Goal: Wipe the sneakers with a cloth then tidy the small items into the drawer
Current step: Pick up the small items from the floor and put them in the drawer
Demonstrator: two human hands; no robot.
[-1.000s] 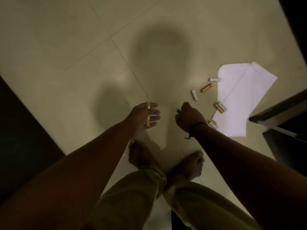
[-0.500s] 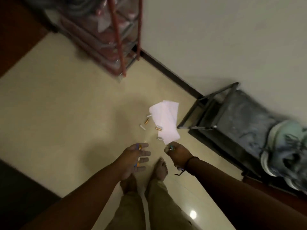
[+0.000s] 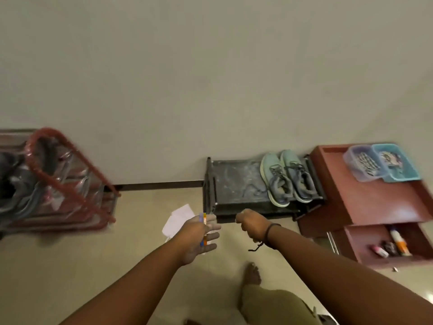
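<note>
My left hand (image 3: pixel 199 235) carries several small blue-and-orange batteries (image 3: pixel 204 218) across its fingers, about waist height above the floor. My right hand (image 3: pixel 251 225) is curled into a fist; whatever it grips is hidden now. A pair of pale green sneakers (image 3: pixel 287 178) stands on the right end of a low black rack (image 3: pixel 232 181) against the wall, just beyond my right hand. Further right, a red-brown drawer (image 3: pixel 358 238) stands open, with a glue tube (image 3: pixel 398 240) and small items inside.
White paper (image 3: pixel 179 219) lies on the floor behind my left hand. A red-framed rack with a clear cover (image 3: pixel 70 181) stands at the left. The wooden cabinet top (image 3: pixel 365 200) bears a clear tub (image 3: pixel 360 164) and a blue tub (image 3: pixel 396 163). My foot (image 3: pixel 251 274) is below.
My view has lifted from the floor to the wall, bringing the rack, sneakers and open drawer into sight. Both hands kept their grips. The loose batteries by the paper are out of sight.
</note>
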